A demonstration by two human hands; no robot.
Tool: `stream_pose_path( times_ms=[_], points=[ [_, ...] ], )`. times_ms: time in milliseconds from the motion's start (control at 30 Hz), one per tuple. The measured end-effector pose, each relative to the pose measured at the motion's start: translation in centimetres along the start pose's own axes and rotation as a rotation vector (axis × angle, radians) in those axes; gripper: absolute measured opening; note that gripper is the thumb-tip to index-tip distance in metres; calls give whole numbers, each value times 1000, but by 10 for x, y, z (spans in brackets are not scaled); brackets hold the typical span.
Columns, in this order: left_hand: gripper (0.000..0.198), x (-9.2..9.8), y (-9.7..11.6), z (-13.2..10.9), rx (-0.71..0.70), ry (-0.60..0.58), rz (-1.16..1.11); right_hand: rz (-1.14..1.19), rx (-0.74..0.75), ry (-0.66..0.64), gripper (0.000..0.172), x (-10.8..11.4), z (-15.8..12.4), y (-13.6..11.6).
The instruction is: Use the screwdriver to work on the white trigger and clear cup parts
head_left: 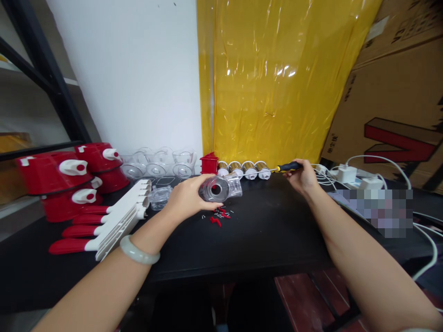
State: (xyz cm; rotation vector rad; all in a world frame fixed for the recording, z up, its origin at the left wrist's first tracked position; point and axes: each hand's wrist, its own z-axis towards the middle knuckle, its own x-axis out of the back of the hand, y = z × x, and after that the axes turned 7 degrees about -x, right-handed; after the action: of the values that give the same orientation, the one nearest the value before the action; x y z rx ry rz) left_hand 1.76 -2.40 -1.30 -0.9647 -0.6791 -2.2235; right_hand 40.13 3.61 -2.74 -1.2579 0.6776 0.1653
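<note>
My left hand grips a clear plastic housing with a round opening that faces me, held a little above the table. In my right hand is a screwdriver with a black and yellow handle. Its long shaft points left, and the tip reaches the right side of the clear housing; whether it sits on a screw is too small to tell. Below the housing, small red plastic parts and several tiny screws lie on the black table.
Red containers with white knobs and white pieces with red handles stand left. Clear cups, a red part and metallic cylinders line the back. White chargers and cables lie right, beside a large cardboard box.
</note>
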Motion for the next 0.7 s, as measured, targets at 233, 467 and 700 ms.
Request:
stream_pose_path(
  times_ms=[233, 467, 700],
  points=[
    [75, 0, 0, 0, 13, 2, -11, -56, 42, -32, 46, 1, 1, 6],
    [74, 0, 1, 0, 12, -10, -12, -56, 55, -30, 38, 1, 4, 6],
    [74, 1, 3, 0, 25, -19, -7, 70, -49, -30, 21, -2, -3, -3]
  ],
)
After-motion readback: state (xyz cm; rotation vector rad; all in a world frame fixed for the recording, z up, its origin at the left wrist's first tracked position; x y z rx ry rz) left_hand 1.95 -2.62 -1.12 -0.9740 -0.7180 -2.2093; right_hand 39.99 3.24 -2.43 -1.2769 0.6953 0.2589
